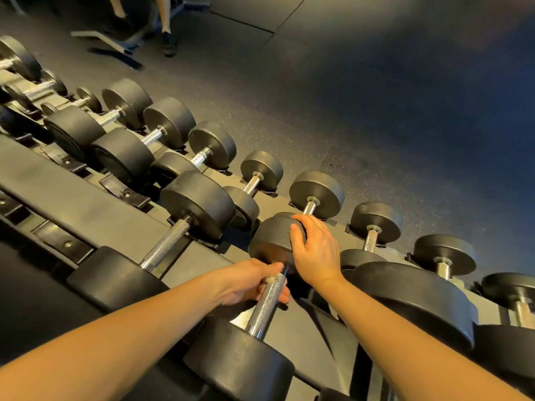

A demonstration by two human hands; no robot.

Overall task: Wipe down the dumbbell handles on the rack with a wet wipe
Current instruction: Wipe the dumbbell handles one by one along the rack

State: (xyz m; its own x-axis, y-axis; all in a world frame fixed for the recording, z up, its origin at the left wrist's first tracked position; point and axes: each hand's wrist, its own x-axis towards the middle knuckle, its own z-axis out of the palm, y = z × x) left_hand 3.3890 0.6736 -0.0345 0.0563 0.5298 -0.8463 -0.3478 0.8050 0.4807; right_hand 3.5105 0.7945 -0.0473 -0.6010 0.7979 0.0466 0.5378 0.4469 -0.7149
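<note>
A black dumbbell with a knurled chrome handle (267, 302) lies on the upper tier of the rack (101, 204), its near head (237, 363) toward me. My left hand (249, 282) grips the far end of the handle, thumb on top and fingers underneath. A small pale patch shows at my fingers; I cannot tell whether it is the wet wipe. My right hand (317, 253) holds the dumbbell's far head (269, 241), fingers curled over its rim.
A neighbouring dumbbell (170, 241) lies to the left and a large dumbbell head (414, 299) sits close on the right. Several smaller dumbbells fill the lower tier (254, 180). A person's legs (168, 24) and a bench frame (110, 41) stand on the rubber floor (376, 111) beyond.
</note>
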